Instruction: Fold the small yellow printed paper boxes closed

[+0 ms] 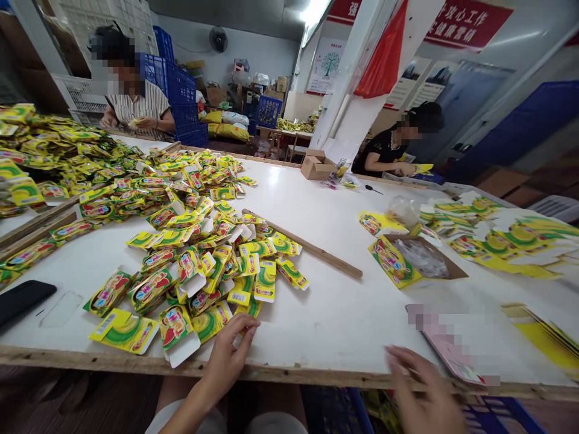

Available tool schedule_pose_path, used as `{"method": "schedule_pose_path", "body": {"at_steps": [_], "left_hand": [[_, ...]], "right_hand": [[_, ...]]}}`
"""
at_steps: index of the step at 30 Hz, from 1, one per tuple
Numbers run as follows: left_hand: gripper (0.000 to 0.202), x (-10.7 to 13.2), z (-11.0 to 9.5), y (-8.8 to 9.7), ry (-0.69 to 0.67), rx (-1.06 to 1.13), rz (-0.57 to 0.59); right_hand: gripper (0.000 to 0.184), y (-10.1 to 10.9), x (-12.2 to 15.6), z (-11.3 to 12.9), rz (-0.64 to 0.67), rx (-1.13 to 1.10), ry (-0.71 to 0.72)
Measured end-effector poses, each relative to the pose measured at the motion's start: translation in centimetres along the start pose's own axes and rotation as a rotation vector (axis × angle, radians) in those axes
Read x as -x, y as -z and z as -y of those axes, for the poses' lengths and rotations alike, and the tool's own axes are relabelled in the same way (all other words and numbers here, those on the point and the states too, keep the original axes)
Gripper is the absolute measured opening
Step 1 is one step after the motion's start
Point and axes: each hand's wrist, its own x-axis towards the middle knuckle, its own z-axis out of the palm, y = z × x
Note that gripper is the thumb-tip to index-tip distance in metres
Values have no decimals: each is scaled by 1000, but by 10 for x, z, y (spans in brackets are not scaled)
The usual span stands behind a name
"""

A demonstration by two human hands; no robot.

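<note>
My left hand (pixel 230 348) is at the near edge of a heap of small yellow-green printed boxes (pixel 194 265). Its fingers are loosely bent, thumb and index tips close to each other, with nothing visible between them. Just beyond the fingertips lies a yellow-green box (pixel 248 308), partly covered by the hand; whether they touch is unclear. To the right, my right hand (pixel 420 386) is over the table's front edge, blurred by motion. Its fingers look stretched out and hold nothing I can see. Closest to it is a pink phone-like object (pixel 446 343), partly masked.
A wooden strip (pixel 316 250) lies on the white table (pixel 312 319). An open printed carton (pixel 393 265) holds clear plastic; flattened cartons (pixel 511 235) lie farther right. A black phone (pixel 27 298) is at left. Blue crates (pixel 493 416) stand below the edge. Two people sit across the table.
</note>
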Motion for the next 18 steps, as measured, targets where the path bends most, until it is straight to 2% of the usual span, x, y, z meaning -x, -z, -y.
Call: {"method": "schedule_pose_path", "body": {"at_steps": [4,6,7,8,10,14,16,18], "left_hand": [[18,2,4,3,-30,-15,-34],[17,3,5,5,-36,-19,-47],[17,3,5,6,-33,-20,-50],[18,3,6,6,-26,-21,-51],[19,4,7,6,-5,-21,-53],[28,5,10,2,-30,-38,-126],[38,6,11,0,-77,-46,-132],[40,7,12,-1,-70,-21,-70]], "right_hand": [[25,-112,3,66,316,-103,357],[30,-150,0,88,449,-114,446],[34,-161,-2,94,486,-131,466],[37,-167,-5,98,500,-161,471],[38,-164,-12,101,465,-256,441],[31,-128,-19,105,367,-486,227],[27,-116,-16,109,390,-583,125],[24,-114,-9,111,461,-663,48]]}}
